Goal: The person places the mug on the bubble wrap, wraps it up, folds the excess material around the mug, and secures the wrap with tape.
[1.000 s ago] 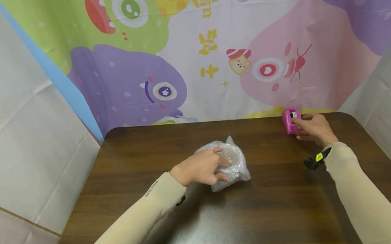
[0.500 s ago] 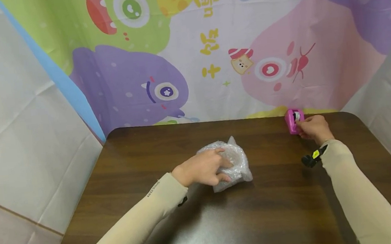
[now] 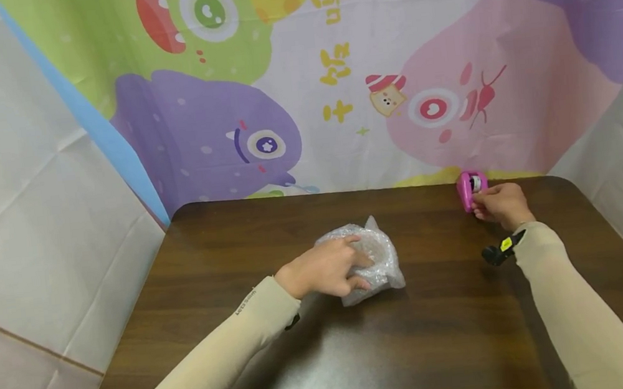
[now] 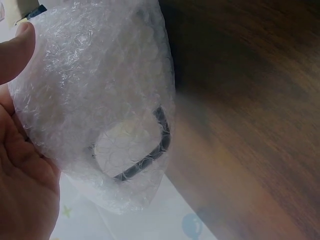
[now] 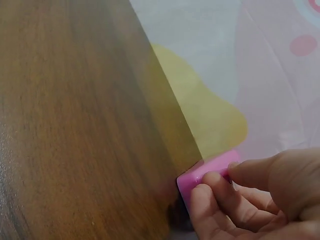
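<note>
Head view: A person's left hand (image 3: 326, 267) rests, fingers spread, on a crumpled package of clear bubble wrap (image 3: 383, 270) near the middle of a dark brown wood-grain table (image 3: 443, 332). At the far right edge, the right hand (image 3: 504, 204) pinches a small bright-pink plastic dispenser (image 3: 464, 193) with a white-and-black insert, just beside a cartoon-printed cloth backdrop (image 3: 341, 154). Both arms wear cream sleeves (image 3: 213, 348) (the left one bears small dark lettering).

Left wrist view: The thumb lies along one side of the package, the palm beside it; the other fingertips are hidden. A bent black strip (image 4: 145, 162) shows through the bubbles, near a pale rounded patch.

Right wrist view: Thumb and bent fingers hold the dispenser from the side, narrow around its pink body, at the table's edge, where the backdrop's yellow shape (image 5: 205, 112) begins.
</note>
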A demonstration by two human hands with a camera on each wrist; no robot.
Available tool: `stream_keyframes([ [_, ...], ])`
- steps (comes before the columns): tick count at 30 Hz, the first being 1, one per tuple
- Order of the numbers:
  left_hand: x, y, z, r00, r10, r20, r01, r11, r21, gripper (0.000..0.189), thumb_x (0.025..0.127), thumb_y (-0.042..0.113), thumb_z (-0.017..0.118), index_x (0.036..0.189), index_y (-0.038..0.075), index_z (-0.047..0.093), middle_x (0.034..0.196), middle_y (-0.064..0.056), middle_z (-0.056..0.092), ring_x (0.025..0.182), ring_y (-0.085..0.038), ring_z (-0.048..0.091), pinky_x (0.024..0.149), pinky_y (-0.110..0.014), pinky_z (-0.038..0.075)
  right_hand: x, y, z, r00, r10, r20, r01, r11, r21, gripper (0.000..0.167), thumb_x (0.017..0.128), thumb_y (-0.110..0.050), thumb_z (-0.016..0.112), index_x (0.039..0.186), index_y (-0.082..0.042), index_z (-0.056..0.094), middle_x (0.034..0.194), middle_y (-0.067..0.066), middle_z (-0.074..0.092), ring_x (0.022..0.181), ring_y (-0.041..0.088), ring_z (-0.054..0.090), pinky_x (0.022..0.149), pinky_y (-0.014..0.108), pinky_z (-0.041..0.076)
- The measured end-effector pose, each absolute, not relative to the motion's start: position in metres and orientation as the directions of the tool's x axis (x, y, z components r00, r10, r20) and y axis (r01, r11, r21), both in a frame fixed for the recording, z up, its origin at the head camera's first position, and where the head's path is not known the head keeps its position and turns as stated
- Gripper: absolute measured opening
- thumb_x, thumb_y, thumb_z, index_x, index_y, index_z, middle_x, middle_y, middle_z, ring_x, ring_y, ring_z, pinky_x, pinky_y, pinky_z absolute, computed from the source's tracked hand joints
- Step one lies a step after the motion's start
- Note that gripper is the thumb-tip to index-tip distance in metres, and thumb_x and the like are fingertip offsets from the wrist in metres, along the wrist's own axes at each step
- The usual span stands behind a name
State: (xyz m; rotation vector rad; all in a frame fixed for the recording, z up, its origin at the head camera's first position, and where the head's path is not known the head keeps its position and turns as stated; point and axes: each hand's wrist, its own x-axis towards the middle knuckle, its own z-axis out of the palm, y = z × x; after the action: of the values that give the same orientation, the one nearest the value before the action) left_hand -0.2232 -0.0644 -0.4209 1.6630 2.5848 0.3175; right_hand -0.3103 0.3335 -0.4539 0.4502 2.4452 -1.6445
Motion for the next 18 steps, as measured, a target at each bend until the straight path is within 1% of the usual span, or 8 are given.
stream_keyframes([
  [3,-0.2231,-0.0638,-0.4219,-0.423,0.904,0.066,0.893,0.403,0.201,0.024,0.093,0.027,0.074,0.109,0.011,0.078,0.114,0.003,0.078,0.108,-0.011,0.073,0.126,-0.039,0.028,-0.31,0.3346,-0.454,-0.934,0.161,-0.319,0.356,0.335,-0.872,0.044,0.106,-0.016,0.056,0.136,0.015,0.05,0.076,-0.004,0.069,0.068,0.006,0.07,0.077,0.03,0.063],
  [8,-0.2234,-0.0639,-0.4227,-0.423,0.903,0.07,0.893,0.403,0.203,0.02,0.093,0.026,0.073,0.107,0.012,0.078,0.113,0.004,0.078,0.106,-0.01,0.073,0.127,-0.039,0.028,-0.3107,0.3349,-0.4536,-0.932,0.147,-0.331,0.361,0.305,-0.881,0.044,0.107,-0.013,0.053,0.139,0.016,0.047,0.077,-0.005,0.069,0.072,0.009,0.072,0.08,0.033,0.063],
  [13,-0.2236,-0.0655,-0.4231,-0.43,0.9,0.073,0.891,0.409,0.199,0.023,0.093,0.027,0.073,0.11,0.012,0.077,0.116,0.003,0.077,0.11,-0.011,0.072,0.127,-0.039,0.028,-0.3153,0.3335,-0.4532,-0.928,0.135,-0.346,0.37,0.25,-0.895,0.053,0.108,-0.02,0.049,0.143,0.019,0.04,0.074,-0.005,0.068,0.071,0.009,0.072,0.079,0.033,0.063],
  [15,-0.2237,-0.0656,-0.4232,-0.42,0.904,0.083,0.896,0.399,0.193,0.02,0.093,0.026,0.073,0.107,0.012,0.077,0.113,0.004,0.078,0.107,-0.011,0.073,0.126,-0.039,0.028,-0.3163,0.3333,-0.453,-0.924,0.136,-0.357,0.38,0.237,-0.894,0.053,0.109,-0.022,0.046,0.142,0.018,0.039,0.073,-0.005,0.068,0.069,0.008,0.073,0.078,0.032,0.063],
  [18,-0.224,-0.0652,-0.4237,-0.405,0.909,0.1,0.905,0.383,0.185,0.016,0.092,0.025,0.074,0.101,0.013,0.077,0.106,0.005,0.078,0.1,-0.01,0.073,0.126,-0.039,0.03,-0.3162,0.3339,-0.4529,-0.918,0.134,-0.373,0.395,0.234,-0.889,0.045,0.109,-0.017,0.043,0.138,0.017,0.042,0.073,-0.004,0.067,0.068,0.007,0.072,0.079,0.03,0.063],
])
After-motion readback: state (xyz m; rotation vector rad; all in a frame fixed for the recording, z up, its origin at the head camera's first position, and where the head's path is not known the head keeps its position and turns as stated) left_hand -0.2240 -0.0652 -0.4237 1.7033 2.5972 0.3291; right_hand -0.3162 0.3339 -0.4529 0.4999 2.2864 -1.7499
